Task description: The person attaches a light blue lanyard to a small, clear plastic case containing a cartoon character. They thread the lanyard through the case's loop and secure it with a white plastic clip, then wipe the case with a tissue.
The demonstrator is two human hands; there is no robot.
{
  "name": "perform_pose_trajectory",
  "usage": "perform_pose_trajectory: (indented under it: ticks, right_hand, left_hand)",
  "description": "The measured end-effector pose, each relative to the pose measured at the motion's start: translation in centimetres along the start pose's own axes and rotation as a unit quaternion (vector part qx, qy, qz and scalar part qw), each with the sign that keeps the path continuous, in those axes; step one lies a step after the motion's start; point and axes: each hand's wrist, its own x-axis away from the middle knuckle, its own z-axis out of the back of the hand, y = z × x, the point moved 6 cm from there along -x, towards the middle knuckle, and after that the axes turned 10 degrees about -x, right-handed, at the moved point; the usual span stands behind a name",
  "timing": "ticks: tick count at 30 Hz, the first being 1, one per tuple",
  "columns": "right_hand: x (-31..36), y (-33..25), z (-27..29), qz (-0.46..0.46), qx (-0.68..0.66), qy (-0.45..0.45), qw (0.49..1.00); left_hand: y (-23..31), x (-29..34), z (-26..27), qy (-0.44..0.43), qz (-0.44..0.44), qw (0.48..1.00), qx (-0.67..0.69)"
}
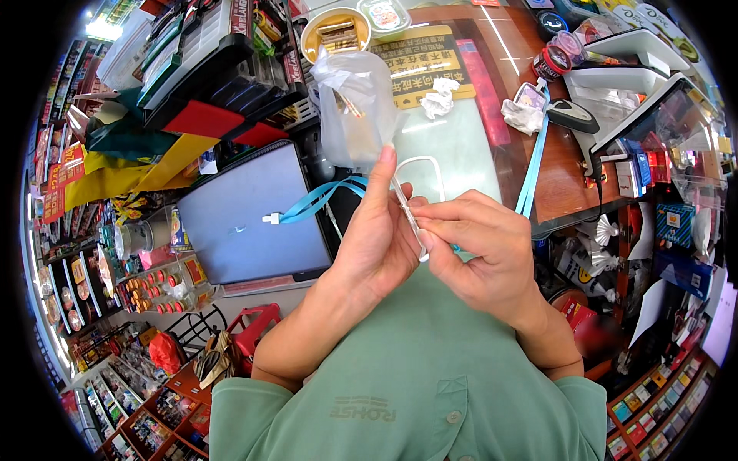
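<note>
A thin white cable (434,160), bent into a loop, is between my two hands in front of my chest. My right hand (488,250) pinches its lower strands between thumb and fingertips. Those strands lie across the curled fingers of my left hand (373,230), whose thumb points up. Light-blue ribbon strap (317,201) with a white end piece passes behind my left hand onto the dark-blue laptop-like panel (242,223). Just beyond my left thumb stands a translucent white plastic bag (350,115) with something brown inside.
Crumpled tissues (440,100) lie on the counter mat (453,146). Further right are a black-and-grey handheld scanner (575,117), a blue lanyard (532,173) and a red-lidded jar (552,63). A round tub (336,34) stands at the back. Packed shelves and a red stool (254,330) flank me.
</note>
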Motion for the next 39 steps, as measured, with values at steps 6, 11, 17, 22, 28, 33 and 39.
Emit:
perform_pose_trajectory:
  ticks: [6,11,17,22,28,33,39]
  right_hand:
    - [0.4,1.1,0.3,-0.065,-0.051,-0.023,0.996]
    - [0.5,1.4,0.4,-0.078,-0.058,-0.028,0.995]
    - [1.3,2.5,1.5,-0.159,-0.100,0.016,0.982]
    - [3.0,5.3,2.1,-0.331,-0.293,0.103,0.891]
    - [4.0,8.0,0.9,-0.375,-0.469,0.080,0.796]
    - [3.8,7.5,-0.6,-0.378,-0.542,0.099,0.744]
    - [3.8,7.6,-1.5,-0.387,-0.525,0.093,0.752]
  left_hand:
    - [-0.4,-0.2,0.5,0.007,-0.020,0.999,-0.043]
    - [0.4,0.0,0.2,0.010,-0.078,0.995,-0.067]
    - [0.9,0.5,-1.1,0.000,-0.185,0.982,-0.047]
    - [1.6,1.4,-1.5,-0.063,-0.254,0.950,-0.171]
    - [2.0,1.4,-1.7,-0.122,-0.317,0.903,-0.265]
    - [1.9,0.7,-1.7,-0.159,-0.313,0.913,-0.207]
    - [2.1,0.5,-1.0,-0.112,-0.337,0.899,-0.256]
